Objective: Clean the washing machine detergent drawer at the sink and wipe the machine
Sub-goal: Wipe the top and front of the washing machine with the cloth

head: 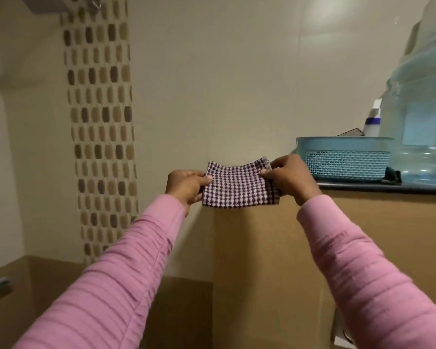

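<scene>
At the far left a strip of brown and tan mosaic tiles (100,127) runs down the cream wall (212,71). My arms reach forward in pink sleeves (126,260), both raised in front of the wall.

My left hand (186,186) is closed on the left edge of the checked cloth (238,185), thumb on the near face and fingers curled behind it. The cloth is a small purple-and-white houndstooth piece, held up in the air and stretched flat between my 2 hands, its top edge sagging a little in the middle. It touches nothing but my fingers, and it hangs just in front of the corner where the cream wall meets the tan tiled ledge (275,248).

My right hand (288,178) pinches the cloth's right edge near the upper corner, thumb in front, knuckles bent.

Just beyond my right hand, on the dark countertop (388,188), sits a blue mesh-sided plastic basket (345,157). Behind it stands a white bottle with a blue band (373,119), and something dark and flat shows above the basket rim, too hidden to identify. At the far right, beside the basket, a large clear blue water jug (423,109) stands on the counter.
</scene>
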